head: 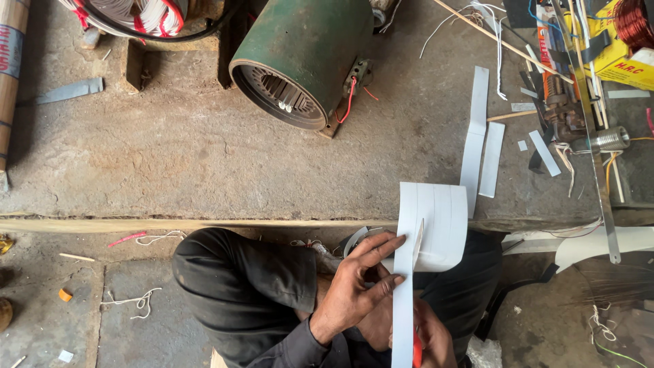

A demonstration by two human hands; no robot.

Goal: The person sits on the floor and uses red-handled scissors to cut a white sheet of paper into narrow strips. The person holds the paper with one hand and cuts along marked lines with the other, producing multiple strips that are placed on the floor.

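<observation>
Both hands grip: L hand [354, 286] pinches ruled white sheet [436, 228], R hand [432, 341] w/ red-handled scissors [417, 293].

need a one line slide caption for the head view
Seated person's left hand holds a white sheet while the right hand cuts a strip with scissors, green motor housing ahead.
</observation>
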